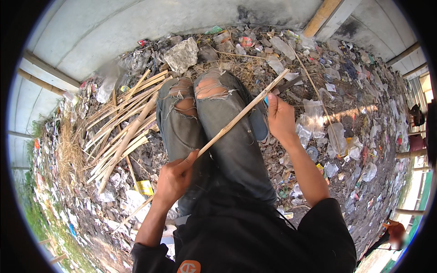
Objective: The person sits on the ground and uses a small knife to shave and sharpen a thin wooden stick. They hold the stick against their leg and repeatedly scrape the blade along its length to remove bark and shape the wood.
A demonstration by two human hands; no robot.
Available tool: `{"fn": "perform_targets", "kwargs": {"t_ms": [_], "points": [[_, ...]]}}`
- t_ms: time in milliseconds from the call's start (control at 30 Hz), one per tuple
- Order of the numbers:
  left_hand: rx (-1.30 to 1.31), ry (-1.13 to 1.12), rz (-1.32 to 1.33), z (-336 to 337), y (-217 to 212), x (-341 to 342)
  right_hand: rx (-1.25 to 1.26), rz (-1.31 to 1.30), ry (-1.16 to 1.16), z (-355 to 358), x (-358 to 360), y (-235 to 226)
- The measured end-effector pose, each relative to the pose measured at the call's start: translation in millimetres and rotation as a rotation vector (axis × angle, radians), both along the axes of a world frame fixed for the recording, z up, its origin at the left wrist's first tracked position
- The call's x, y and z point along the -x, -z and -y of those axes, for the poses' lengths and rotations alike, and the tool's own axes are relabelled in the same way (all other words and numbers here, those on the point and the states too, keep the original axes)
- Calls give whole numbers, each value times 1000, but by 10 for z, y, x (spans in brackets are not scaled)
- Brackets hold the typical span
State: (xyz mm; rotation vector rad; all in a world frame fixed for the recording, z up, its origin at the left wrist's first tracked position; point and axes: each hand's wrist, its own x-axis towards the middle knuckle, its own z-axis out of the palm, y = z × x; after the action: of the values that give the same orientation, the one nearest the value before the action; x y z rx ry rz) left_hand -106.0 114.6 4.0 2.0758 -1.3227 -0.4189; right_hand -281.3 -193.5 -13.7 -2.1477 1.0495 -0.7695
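Note:
A long pale bamboo stick [246,111] runs slantwise over my knees. My left hand [175,177] is closed around it, and its thinner end continues past my wrist toward the lower left. My right hand [281,116] is closed near the upper end, thumb beside the stick. From that hand juts a dark flat blade [290,83], like a knife's, touching or just behind the stick. A bit of blue shows by the thumb; the handle is mostly hidden in the fist.
Left of my legs lies a pile of split bamboo strips [123,129]. A pale rock [181,55] sits beyond my knees, before a grey wall [182,18]. Plastic litter [337,136] covers the ground. At the lower right edge another person [394,234] is partly visible.

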Motion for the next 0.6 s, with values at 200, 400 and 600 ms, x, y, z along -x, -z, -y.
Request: {"fn": "perform_targets", "kwargs": {"t_ms": [200,400,600], "points": [[-27,-35,40,245,-46,126,213,10,-164,-464,-124,260],[-28,-62,6,354,-94,227,51,-1,-12,-89,-139,105],[-1,-78,20,347,-48,230,72,-37,-102,-175,-88,48]]}}
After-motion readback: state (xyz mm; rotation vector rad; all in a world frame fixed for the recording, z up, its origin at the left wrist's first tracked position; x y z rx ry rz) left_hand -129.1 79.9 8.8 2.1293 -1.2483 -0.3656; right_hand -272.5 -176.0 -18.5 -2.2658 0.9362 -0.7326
